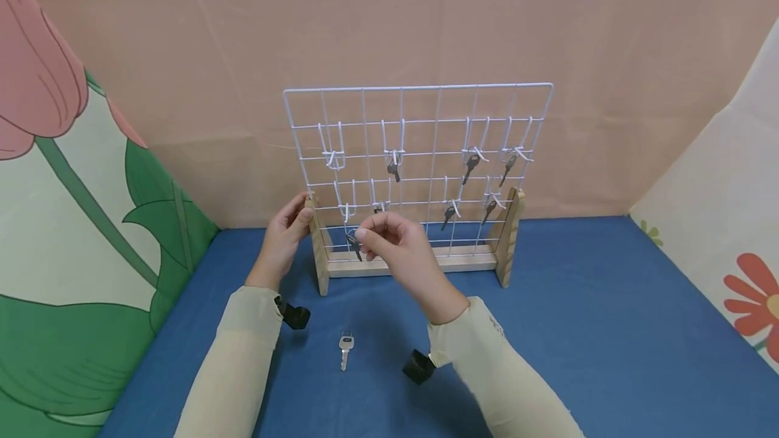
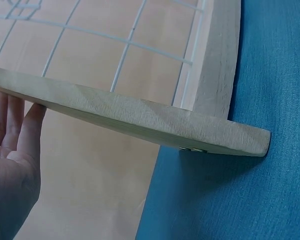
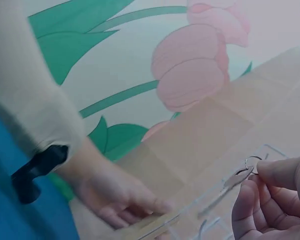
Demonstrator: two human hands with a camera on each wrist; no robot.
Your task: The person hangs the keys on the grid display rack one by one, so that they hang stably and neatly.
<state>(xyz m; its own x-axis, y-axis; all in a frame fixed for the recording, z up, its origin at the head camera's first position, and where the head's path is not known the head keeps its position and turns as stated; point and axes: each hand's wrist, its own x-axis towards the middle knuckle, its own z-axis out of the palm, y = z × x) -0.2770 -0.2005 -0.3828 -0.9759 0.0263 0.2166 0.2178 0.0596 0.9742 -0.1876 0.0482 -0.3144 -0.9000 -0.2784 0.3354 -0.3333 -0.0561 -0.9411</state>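
Observation:
My right hand (image 1: 398,242) pinches the small ring of a key (image 1: 355,247) between thumb and fingertip. The key dangles just below the lower-left hook (image 1: 347,211) of a white wire grid rack (image 1: 420,88). In the right wrist view, the same key (image 3: 225,192) hangs from its ring beside the fingertips. With thumb in front and fingers behind, my left hand (image 1: 282,238) holds the rack's left wooden upright (image 1: 318,249). The left wrist view shows fingers against this upright (image 2: 125,115). A silver key (image 1: 345,343) lies on the blue cloth between the forearms.
Several keys hang on other hooks, among them one at the upper right (image 1: 471,166) and one lower down (image 1: 449,213). The upper-left hook (image 1: 333,159) holds no key. A wooden base bar (image 1: 462,262) joins the uprights. Behind stands a tan backdrop (image 1: 389,19).

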